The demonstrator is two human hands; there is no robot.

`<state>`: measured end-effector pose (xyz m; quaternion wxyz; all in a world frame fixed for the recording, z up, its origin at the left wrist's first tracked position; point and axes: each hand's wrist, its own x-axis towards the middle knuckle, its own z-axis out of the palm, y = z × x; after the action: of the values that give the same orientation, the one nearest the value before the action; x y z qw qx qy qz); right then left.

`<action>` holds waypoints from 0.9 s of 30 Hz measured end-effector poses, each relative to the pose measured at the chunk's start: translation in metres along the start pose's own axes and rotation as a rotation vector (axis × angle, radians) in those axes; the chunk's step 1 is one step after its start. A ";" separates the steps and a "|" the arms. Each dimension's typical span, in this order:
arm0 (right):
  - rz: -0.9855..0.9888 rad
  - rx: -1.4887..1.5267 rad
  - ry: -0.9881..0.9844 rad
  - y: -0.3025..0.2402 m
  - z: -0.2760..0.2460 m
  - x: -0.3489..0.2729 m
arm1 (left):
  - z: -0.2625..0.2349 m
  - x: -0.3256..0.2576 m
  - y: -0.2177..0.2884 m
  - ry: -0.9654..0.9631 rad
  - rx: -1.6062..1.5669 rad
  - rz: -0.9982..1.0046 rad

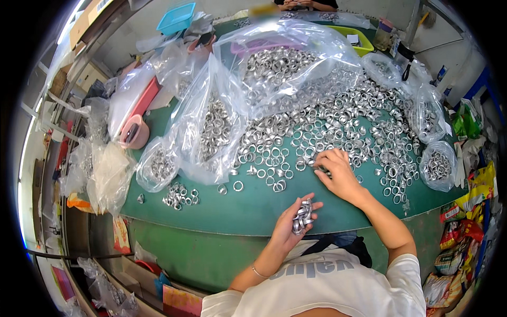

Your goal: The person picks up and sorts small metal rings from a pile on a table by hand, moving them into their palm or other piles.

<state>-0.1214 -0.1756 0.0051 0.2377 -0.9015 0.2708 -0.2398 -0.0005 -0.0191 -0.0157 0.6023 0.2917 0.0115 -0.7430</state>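
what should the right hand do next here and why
Probably pick from the loose rings beside the right hand and add to the left hand: the left cradles a cluster of metal rings, and more lie beside the right on the green table.

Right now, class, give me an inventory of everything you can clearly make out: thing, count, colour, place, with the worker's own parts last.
Table: one, green, centre.
Loose rings: too many to count, silver, across the table.
Large ring bags: two, clear, centre and centre-left.
Small ring bags: several, clear, left and right table edges.
Tub: one, pink, left table edge.
Tray: one, red, behind the tub.
Basket: one, light blue, far left.
Bin: one, yellow-green, far right.
Packets: several, mixed colours, lower right.
Other person: one, dark clothing, far side.
Shirt: one, white, lower edge.
Left hand: one, bare, near edge, holding several silver rings.
Right hand: one, bare, at the loose rings.
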 end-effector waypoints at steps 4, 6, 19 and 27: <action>0.315 0.614 -0.053 0.012 -0.025 -0.002 | -0.004 0.003 0.001 -0.015 0.002 -0.005; 0.439 0.852 -0.208 0.014 -0.045 -0.007 | -0.007 0.001 0.003 -0.010 -0.004 0.003; 0.426 0.534 -0.788 0.066 -0.123 -0.030 | -0.012 0.011 0.007 -0.019 -0.016 0.016; 0.468 0.528 -0.795 0.080 -0.135 -0.023 | -0.014 0.012 0.009 -0.028 -0.017 -0.008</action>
<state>-0.2436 -0.2614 0.0575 0.5882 -0.7476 0.2842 0.1199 0.0126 -0.0271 -0.0291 0.6017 0.2762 0.0108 -0.7493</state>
